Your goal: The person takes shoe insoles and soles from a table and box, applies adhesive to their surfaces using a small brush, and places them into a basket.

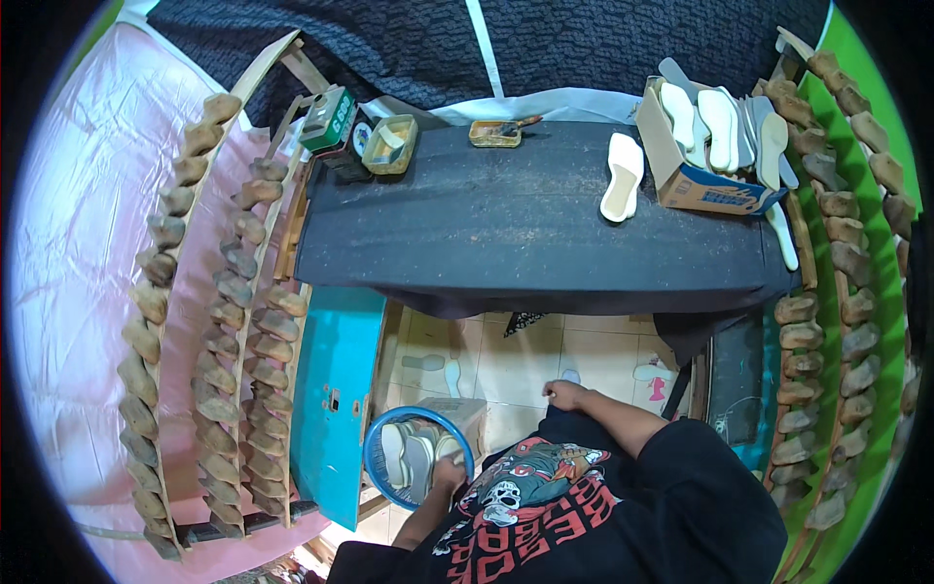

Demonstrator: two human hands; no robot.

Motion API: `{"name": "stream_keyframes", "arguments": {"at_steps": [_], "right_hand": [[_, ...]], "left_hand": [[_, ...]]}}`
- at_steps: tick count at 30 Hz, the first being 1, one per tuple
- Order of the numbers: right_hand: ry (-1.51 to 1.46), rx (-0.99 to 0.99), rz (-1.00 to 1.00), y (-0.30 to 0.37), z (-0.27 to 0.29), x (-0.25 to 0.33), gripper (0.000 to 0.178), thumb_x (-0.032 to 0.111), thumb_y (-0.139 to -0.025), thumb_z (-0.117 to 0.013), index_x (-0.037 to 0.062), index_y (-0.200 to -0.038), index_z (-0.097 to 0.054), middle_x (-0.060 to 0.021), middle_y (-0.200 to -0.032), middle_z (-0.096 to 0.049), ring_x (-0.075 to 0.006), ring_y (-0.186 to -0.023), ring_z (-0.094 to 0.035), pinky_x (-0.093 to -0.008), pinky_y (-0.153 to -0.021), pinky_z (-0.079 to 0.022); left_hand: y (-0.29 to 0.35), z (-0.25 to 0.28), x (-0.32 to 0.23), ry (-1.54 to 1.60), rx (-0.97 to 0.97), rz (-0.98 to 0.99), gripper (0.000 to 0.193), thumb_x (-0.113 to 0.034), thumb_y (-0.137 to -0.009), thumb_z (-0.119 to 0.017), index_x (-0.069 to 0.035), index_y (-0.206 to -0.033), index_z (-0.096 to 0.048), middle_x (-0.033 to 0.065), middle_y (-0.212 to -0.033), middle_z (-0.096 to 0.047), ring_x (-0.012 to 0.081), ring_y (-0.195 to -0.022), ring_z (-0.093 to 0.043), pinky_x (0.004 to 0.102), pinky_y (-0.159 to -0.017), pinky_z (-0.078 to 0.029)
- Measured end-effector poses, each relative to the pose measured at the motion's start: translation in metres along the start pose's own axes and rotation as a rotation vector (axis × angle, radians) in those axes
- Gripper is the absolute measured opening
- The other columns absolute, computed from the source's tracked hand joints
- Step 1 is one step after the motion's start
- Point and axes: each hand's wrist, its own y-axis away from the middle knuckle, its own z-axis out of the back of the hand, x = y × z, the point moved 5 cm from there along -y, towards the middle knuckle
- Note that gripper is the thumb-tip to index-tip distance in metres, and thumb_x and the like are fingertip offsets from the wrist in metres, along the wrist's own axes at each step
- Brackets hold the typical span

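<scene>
A round blue basket (pixel 374 450) stands low at the left, below the near edge of the table. Several grey and white insoles (pixel 418 461) stand upright in it. My left hand (pixel 449 471) reaches over the basket's right side and touches the insoles. Its fingers blend in with them, so I cannot see whether it grips one. Curled into a loose fist, my right hand (pixel 561 393) rests near my knee, with nothing visible in it. A pale pair of soles (pixel 623 177) lies on the table's right half.
A dark cloth covers the table (pixel 467 229). On it are a cardboard box (pixel 705 195) full of insoles, a yellow tub (pixel 391 144), a green tin (pixel 329 119) and a small tray (pixel 494 134) with a brush. Racks of wooden shoe lasts (pixel 148 302) flank both sides.
</scene>
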Motion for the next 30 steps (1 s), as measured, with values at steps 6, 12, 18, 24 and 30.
{"name": "stream_keyframes", "arguments": {"at_steps": [6, 12, 18, 24, 30], "right_hand": [[-0.234, -0.107, 0.290, -0.025, 0.137, 0.099, 0.024, 0.014, -0.095, -0.058, 0.0025, -0.115, -0.065, -0.0178, -0.112, -0.071, -0.0344, -0.106, -0.067, -0.0431, -0.094, -0.053], [-0.105, -0.578, 0.509, -0.005, 0.252, 0.171, 0.023, 0.009, -0.091, -0.055, 0.0021, -0.112, -0.064, -0.0190, -0.105, -0.070, -0.0384, -0.100, -0.067, -0.0461, -0.089, -0.053], [-0.214, -0.597, 0.350, 0.016, 0.287, 0.212, 0.017, 0.008, -0.090, -0.056, 0.0018, -0.100, -0.067, -0.0164, -0.097, -0.070, -0.0372, -0.095, -0.069, -0.0466, -0.083, -0.054], [-0.301, -0.776, 0.214, 0.006, 0.350, 0.219, 0.016, 0.008, -0.091, -0.057, 0.0033, -0.100, -0.069, -0.0160, -0.097, -0.071, -0.0358, -0.094, -0.069, -0.0450, -0.084, -0.054], [0.152, -1.454, -0.190, 0.027, 0.438, 0.171, 0.031, 0.005, -0.084, -0.063, 0.0024, -0.114, -0.063, -0.0198, -0.119, -0.064, -0.0406, -0.112, -0.056, -0.0487, -0.100, -0.044]], "left_hand": [[-0.071, 0.055, -0.079, 0.043, -0.315, -0.409, 0.081, -0.026, -0.092, -0.068, -0.004, -0.160, -0.030, 0.0317, -0.146, -0.050, 0.0446, -0.140, -0.046, 0.0471, -0.117, -0.036], [-0.052, 0.175, -0.275, -0.237, -0.461, -0.577, 0.109, -0.027, -0.083, -0.075, -0.016, -0.167, -0.007, 0.0269, -0.170, 0.004, 0.0533, -0.155, 0.000, 0.0676, -0.121, -0.011], [-0.089, 0.233, -0.349, -0.709, -0.200, -0.391, 0.122, -0.046, -0.081, -0.080, -0.019, -0.167, 0.003, 0.0275, -0.169, 0.012, 0.0523, -0.155, 0.010, 0.0779, -0.114, -0.012], [-0.136, 0.238, -0.323, -1.088, 0.325, -0.448, 0.143, -0.077, -0.076, -0.068, 0.003, -0.160, 0.014, 0.0321, -0.164, 0.025, 0.0644, -0.140, 0.032, 0.0816, -0.107, 0.012], [-0.135, 0.244, -0.338, -1.060, 0.462, -0.467, 0.146, -0.088, -0.077, -0.056, 0.012, -0.156, 0.017, 0.0388, -0.162, 0.022, 0.0640, -0.140, 0.033, 0.0797, -0.106, 0.018]]}}
